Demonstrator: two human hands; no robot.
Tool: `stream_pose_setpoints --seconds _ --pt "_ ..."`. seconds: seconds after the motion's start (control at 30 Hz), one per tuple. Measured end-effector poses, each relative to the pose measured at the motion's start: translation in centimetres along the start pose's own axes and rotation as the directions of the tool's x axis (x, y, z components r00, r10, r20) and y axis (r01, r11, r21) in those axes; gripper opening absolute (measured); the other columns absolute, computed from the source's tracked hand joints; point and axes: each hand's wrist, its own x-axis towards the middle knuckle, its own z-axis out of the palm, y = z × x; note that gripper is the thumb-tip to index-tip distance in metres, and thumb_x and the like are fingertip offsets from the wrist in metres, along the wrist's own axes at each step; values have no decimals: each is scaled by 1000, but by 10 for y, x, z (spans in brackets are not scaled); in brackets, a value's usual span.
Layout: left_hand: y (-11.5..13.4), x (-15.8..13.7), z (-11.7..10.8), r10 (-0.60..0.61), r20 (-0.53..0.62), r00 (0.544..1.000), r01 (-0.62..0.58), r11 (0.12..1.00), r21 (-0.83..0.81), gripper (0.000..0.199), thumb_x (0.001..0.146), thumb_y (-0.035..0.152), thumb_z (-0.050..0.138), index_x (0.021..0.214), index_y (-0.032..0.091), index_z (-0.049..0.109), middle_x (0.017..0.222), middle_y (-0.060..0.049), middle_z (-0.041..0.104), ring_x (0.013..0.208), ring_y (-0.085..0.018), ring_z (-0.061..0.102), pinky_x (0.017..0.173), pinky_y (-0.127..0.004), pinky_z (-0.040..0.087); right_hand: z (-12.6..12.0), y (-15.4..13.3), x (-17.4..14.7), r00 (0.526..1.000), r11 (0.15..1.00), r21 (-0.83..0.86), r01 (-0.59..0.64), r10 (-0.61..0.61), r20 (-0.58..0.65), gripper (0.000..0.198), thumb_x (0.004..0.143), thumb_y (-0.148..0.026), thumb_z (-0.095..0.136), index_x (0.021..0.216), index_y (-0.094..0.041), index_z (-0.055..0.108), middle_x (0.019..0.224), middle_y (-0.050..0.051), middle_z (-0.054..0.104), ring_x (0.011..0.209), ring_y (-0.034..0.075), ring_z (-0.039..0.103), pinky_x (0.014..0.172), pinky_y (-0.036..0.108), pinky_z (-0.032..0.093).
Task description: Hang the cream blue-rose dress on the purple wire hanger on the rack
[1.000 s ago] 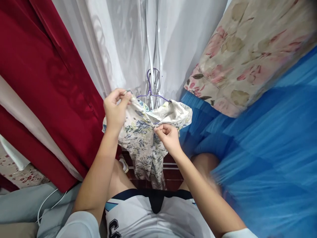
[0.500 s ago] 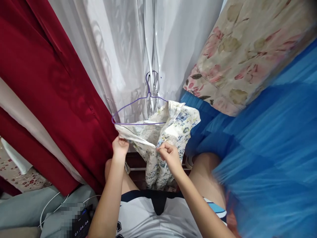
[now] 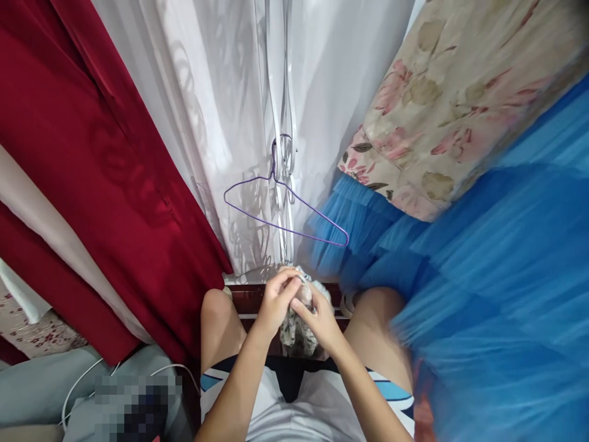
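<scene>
- Floral garment [image 3: 299,336] hangs bunched between the person's knees, below the purple hanger [image 3: 299,233].
- Left hand [image 3: 278,299] and right hand [image 3: 318,316], just beside each other, both have fingers closed on its gathered top.
- Hanger hangs before 1 white curtain [image 3: 322,73].
- Red curtain [image 3: 115,166] drapes at left; blue tulle [image 3: 497,307] spreads at right.

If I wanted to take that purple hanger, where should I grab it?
The purple hanger is probably best gripped near the middle of its long lower bar, coming from the front. It hangs bare by its hook, so that thin bar is exposed along its length. Its neck looks less handy, crowded by the white metalwork.
</scene>
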Motion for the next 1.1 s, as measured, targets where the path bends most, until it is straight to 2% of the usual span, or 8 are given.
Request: stream_pose_setpoints --seconds 0.13,0.3,0.4,0.57,0.7,0.8,0.93,1.1 --pt "2 -2 11 56 127 990 -89 959 269 18 90 36 64 97 20 69 111 -7 57 114 -22 53 107 -34 35 -13 -17 -7 997 995 80 -53 48 55 19 89 -39 60 80 -23 61 76 0 64 73 22 59 67 30 48" --pt "-17 -15 5 -302 390 870 239 950 202 42 87 44 65 119 17 63 110 -7 66 100 -23 61 90 -33 47 -62 -29 1 999 999 21 -31 31 -21 21 86 -40 66 88 -20 71 81 2 70 73 22 63 67 29 50" --pt "-17 -15 -1 -284 274 919 166 908 385 38 80 44 71 106 16 69 97 -5 69 90 -22 60 81 -30 46 -102 -37 23 981 997 -73 32 -45 -188 22 81 -40 72 86 -19 75 81 4 72 69 21 64 60 28 49" --pt "13 4 -5 -32 107 994 -27 861 509 25 74 42 76 84 19 71 80 -4 65 77 -21 55 72 -29 41 -148 -55 94 888 950 -233 206 -281 -364 21 74 -40 77 70 -20 72 69 1 66 62 18 59 56 27 45" --pt "27 14 -2 12 73 997 -47 863 503 26 76 44 75 80 19 68 72 -1 57 70 -17 48 64 -27 37 -147 -68 159 911 955 -187 228 -277 -305 27 73 -43 77 67 -18 69 61 0 62 55 14 53 50 25 41" --pt "25 13 -4 8 33 999 -20 926 377 29 83 45 68 90 18 69 77 -2 58 73 -17 49 65 -27 38 -130 -75 187 969 990 -42 135 -141 -201 34 71 -50 78 69 -17 70 59 0 63 52 13 54 45 22 40" --pt "15 5 -18 -6 -21 1000 11 963 269 29 86 44 66 80 16 67 76 -2 56 73 -15 48 66 -26 39 -106 -84 190 982 973 160 -166 147 122 38 65 -50 84 76 -15 75 68 5 72 54 17 63 48 24 49" --pt "8 -1 -59 -112 -46 993 120 964 239 28 81 43 72 81 15 68 72 -1 57 67 -14 48 61 -24 37 -100 -95 180 954 913 317 -258 188 235 35 59 -35 89 86 -15 77 77 6 76 63 19 70 57 26 55"
